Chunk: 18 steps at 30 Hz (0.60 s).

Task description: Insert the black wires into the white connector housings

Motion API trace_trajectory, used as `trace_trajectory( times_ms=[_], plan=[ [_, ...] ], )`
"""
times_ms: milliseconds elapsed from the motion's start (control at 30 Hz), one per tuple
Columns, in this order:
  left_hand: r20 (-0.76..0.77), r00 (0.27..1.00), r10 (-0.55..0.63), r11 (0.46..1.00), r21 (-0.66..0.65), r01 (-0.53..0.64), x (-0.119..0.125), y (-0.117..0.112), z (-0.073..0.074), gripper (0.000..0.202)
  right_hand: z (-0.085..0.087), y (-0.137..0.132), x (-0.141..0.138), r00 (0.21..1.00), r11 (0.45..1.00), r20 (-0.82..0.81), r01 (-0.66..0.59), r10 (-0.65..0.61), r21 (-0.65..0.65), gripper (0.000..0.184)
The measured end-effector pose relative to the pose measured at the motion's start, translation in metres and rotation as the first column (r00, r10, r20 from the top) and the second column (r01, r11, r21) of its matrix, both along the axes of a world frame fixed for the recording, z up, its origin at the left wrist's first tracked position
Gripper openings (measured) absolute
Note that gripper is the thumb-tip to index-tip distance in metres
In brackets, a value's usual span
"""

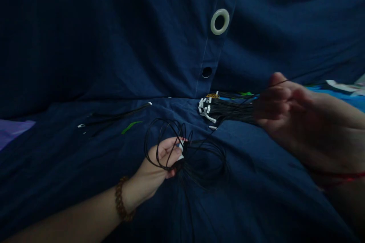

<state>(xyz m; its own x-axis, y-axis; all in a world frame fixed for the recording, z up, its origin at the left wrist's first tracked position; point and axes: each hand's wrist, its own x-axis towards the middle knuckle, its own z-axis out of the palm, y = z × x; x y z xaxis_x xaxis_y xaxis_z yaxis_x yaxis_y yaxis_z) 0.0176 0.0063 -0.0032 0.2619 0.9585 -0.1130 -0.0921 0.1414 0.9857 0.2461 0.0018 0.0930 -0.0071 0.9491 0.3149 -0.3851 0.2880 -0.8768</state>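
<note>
My left hand is closed around the middle of a bundle of thin black cords. Its loops spread to both sides of the fingers, and loose strands hang below. White tips or tags show beside the thumb. Raised at the right, my right hand has its fingers curled, pinching a single black cord that trails off to the upper right. A faint strand also runs between the left-hand bundle and the right hand. Motion slightly blurs the right hand.
Behind the right hand lies a thick bunch of black cords with white ends. A few more cords and a green strip rest on the dark blue cloth. Purple material is at far left, blue material at right.
</note>
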Motion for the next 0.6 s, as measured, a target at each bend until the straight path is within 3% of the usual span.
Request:
trace_trajectory(
  times_ms=[67,133,200,267,300,367,400,467,533,600],
  plan=[
    [0.005,1.000,-0.010,1.000,-0.019,0.010,0.001,0.000,0.000,0.029,0.002,-0.003,0.003,0.995,0.984,0.011,0.094,-0.097,0.148,0.033],
    [0.012,1.000,-0.016,0.999,-0.044,0.016,0.001,0.000,0.000,0.028,0.003,-0.009,0.003,0.993,0.974,-0.037,0.119,-0.114,0.192,0.040],
    [0.022,0.999,-0.033,0.997,-0.069,0.034,0.000,-0.001,0.000,0.028,0.004,-0.016,-0.002,0.999,0.994,-0.043,0.002,0.003,0.112,0.034],
    [0.047,0.997,-0.066,0.994,-0.085,0.070,-0.001,-0.002,0.000,0.029,0.004,-0.025,-0.011,0.968,0.973,0.100,-0.222,0.228,-0.067,0.015],
    [0.066,0.994,-0.086,0.992,-0.086,0.092,-0.001,-0.003,0.000,0.030,0.003,-0.030,-0.017,0.917,0.940,0.227,-0.293,0.328,-0.176,0.007],
    [0.118,0.987,-0.111,0.990,-0.079,0.120,-0.003,-0.004,0.000,0.031,-0.004,-0.041,-0.029,0.737,0.916,0.549,-0.268,0.395,-0.300,0.008],
    [0.135,0.985,-0.103,0.991,-0.075,0.114,-0.003,-0.005,0.001,0.031,-0.008,-0.045,-0.034,0.635,0.945,0.701,-0.199,0.325,-0.257,0.009],
    [0.147,0.985,-0.087,0.992,-0.073,0.098,-0.004,-0.007,0.001,0.030,-0.020,-0.053,-0.043,0.433,0.995,0.900,-0.097,0.046,-0.004,0.010],
    [0.145,0.985,-0.088,0.992,-0.075,0.099,-0.004,-0.009,0.001,0.029,-0.031,-0.056,-0.048,0.274,0.966,0.936,-0.071,-0.222,0.250,0.010],
    [0.140,0.984,-0.106,0.990,-0.076,0.117,-0.005,-0.010,0.001,0.031,-0.039,-0.057,-0.049,0.186,0.923,0.915,-0.076,-0.359,0.377,0.011]
  ],
)
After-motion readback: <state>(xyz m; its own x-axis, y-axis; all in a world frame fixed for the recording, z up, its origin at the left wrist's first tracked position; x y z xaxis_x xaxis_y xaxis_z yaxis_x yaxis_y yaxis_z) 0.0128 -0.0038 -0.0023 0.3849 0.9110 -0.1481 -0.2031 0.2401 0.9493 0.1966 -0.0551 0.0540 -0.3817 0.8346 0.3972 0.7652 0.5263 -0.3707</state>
